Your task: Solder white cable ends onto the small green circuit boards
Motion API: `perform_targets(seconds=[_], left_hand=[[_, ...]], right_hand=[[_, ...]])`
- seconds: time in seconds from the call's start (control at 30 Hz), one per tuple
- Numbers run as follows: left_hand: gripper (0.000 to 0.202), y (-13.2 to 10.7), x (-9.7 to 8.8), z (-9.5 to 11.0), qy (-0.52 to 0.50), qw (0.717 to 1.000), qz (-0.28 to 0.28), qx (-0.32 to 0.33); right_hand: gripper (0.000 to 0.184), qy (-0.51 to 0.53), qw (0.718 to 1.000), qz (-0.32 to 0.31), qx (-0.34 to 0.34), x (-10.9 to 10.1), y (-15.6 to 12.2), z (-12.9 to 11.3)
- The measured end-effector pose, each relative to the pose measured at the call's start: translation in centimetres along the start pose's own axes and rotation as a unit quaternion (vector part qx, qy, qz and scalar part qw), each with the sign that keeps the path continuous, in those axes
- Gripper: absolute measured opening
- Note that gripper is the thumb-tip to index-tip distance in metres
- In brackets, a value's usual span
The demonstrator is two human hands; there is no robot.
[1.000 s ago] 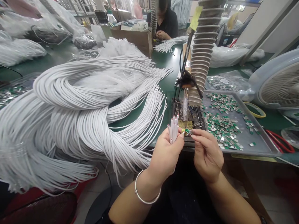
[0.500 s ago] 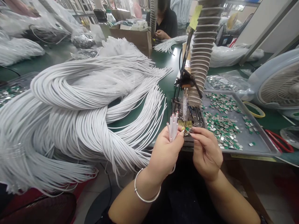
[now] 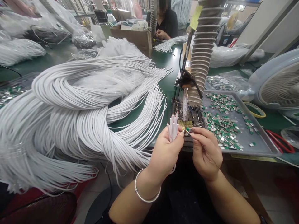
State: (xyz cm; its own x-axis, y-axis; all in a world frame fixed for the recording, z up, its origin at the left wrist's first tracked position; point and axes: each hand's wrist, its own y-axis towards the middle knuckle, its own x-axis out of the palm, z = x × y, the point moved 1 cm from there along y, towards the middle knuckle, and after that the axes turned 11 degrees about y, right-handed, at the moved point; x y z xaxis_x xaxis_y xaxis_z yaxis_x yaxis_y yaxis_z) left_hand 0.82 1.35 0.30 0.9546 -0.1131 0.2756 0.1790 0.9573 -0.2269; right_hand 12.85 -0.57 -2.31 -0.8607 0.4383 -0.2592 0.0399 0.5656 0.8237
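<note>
My left hand (image 3: 166, 153) is closed round a small bunch of white cables (image 3: 173, 127), whose reddish cut ends point up. Its thumb and forefinger, with a yellow cover on one fingertip, pinch at the work spot. Close on the right, my right hand (image 3: 207, 153) is closed in a pinch on what looks like a thin wire, hard to make out. Between the fingertips lies a small green piece (image 3: 187, 128), partly hidden. Just above it a soldering iron (image 3: 185, 104) hangs tip down in a black clamp stand (image 3: 188, 81).
Large bundles of white cable (image 3: 77, 133) cover the left. On the right, a grey tray (image 3: 254, 141) holds many small green-and-silver boards, beside red-handled pliers (image 3: 277, 141) and a fan (image 3: 280, 84). A ribbed hose (image 3: 206, 46) hangs ahead; a co-worker (image 3: 163, 25) sits opposite.
Both hands stay nearly in place at the iron's tip, with the same cables held. The whole view has shifted very slightly.
</note>
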Motion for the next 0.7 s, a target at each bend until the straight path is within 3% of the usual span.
perform_targets(seconds=[0.4, 0.7], left_hand=[[0.012, 0.1, -0.5, -0.8, 0.009, 1.000, 0.000, -0.011], [0.010, -0.1, -1.6, -1.5, 0.120, 0.991, -0.018, 0.059]], right_hand=[[0.027, 0.011, 0.999, -0.012, 0.028, -0.1, -0.5, 0.0], [0.019, 0.017, 0.995, -0.062, 0.073, -0.4, -0.5, 0.4]])
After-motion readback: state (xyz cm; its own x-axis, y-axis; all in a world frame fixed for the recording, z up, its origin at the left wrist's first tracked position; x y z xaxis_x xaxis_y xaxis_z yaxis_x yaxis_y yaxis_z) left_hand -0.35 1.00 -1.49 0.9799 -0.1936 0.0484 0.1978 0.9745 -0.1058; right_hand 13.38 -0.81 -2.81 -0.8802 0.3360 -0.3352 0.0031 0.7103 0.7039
